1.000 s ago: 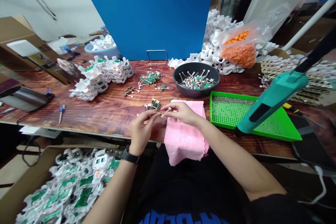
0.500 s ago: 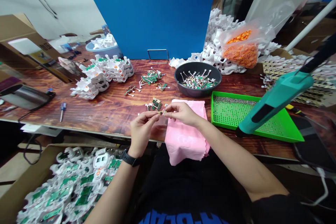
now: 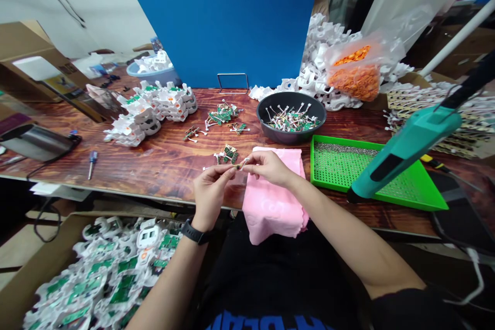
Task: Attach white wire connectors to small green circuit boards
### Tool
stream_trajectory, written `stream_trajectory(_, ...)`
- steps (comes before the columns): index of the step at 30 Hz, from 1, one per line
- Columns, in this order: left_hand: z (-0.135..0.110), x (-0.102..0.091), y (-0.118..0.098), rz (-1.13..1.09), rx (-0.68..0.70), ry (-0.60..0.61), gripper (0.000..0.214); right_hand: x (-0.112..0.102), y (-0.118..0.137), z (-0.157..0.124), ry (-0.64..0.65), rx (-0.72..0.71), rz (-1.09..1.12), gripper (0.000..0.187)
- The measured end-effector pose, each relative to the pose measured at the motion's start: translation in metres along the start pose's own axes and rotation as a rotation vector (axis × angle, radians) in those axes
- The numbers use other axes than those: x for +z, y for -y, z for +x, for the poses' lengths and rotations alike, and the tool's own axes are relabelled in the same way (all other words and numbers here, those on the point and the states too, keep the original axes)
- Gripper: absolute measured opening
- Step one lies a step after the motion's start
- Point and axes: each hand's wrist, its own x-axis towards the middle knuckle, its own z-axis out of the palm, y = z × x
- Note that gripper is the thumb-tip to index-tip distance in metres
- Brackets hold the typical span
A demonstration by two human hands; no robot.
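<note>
Left hand (image 3: 211, 191) & right hand (image 3: 268, 167) are meeting, both pinching a tiny wired part (image 3: 240, 165) just left of the pink cloth (image 3: 270, 206). Weak pinch = part could be slipping & falling.

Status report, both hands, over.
Left hand and right hand both pinch one small green wired circuit board. Held over brown wooden table edge, beside pink cloth.

We take the clock from our left hand (image 3: 211, 191) and right hand (image 3: 270, 167), which meet over the near edge of the table (image 3: 162, 165), a part (image 3: 242, 164) pinched between them. Cloth (image 3: 274, 206) under the right hand, draped off the edge. Boards (image 3: 229, 153) at 12, close. Bowl (image 3: 290, 136) at 1; bag (image 3: 353, 77) behind it at 2. Tray (image 3: 410, 185) at 3, right of the cloth. Housings (image 3: 150, 108) at 10, screwdriver (image 3: 91, 162) at 9. Box (image 3: 34, 268) at 7, below the table.
</note>
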Motion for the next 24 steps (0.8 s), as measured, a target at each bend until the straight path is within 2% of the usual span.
stream_trajectory(3, 0.0003, 0.0011, -0.0005, -0.042, -0.003, -0.004, 0.017, -0.0005, 0.0017, -0.0002, -0.015, -0.001, 0.004, 0.020)
stream_trajectory(6, 0.0010, 0.0021, -0.0017, -0.164, 0.002, -0.001, 0.032, -0.0005, 0.0049, -0.0005, -0.035, 0.003, 0.001, 0.021)
stream_trajectory(9, 0.0014, 0.0022, -0.0019, -0.182, 0.037, -0.003, 0.043, 0.0006, 0.0075, -0.0007, -0.052, -0.003, -0.011, 0.020)
stream_trajectory(17, 0.0010, 0.0018, 0.0021, -0.176, 0.061, -0.046, 0.038, 0.0019, 0.0089, -0.0005, -0.077, -0.047, -0.014, 0.019)
stream_trajectory(24, -0.0002, 0.0019, -0.0006, -0.145, 0.056, -0.026, 0.035, 0.0031, 0.0089, -0.0015, -0.079, -0.047, -0.042, 0.018)
